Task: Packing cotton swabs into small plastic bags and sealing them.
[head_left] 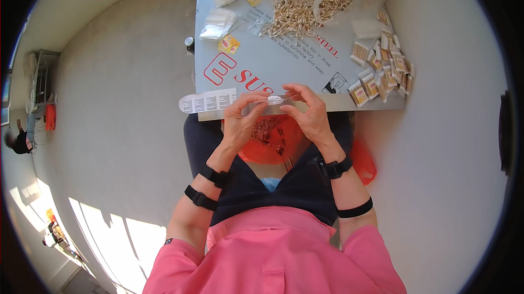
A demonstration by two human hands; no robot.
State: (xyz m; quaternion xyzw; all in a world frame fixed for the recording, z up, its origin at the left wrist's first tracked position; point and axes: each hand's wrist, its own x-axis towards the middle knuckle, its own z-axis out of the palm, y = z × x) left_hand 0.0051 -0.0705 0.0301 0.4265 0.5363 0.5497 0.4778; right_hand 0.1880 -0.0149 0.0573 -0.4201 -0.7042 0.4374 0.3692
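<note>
Above the table's near edge, my left hand and my right hand pinch the two sides of a small bundle of cotton swabs. Its white tips face me; a clear bag seems to surround it, though the film is hard to make out. Just left of my left hand, a strip of printed white labels hangs over the table's corner. Filled swab packets lie heaped to the right. Loose cotton swabs spill from large clear bags at the far side.
The table has a printed film top. On its left are clear bags, yellow cards and a small dark bottle by the edge. Below hangs a red bag. Another person is far left.
</note>
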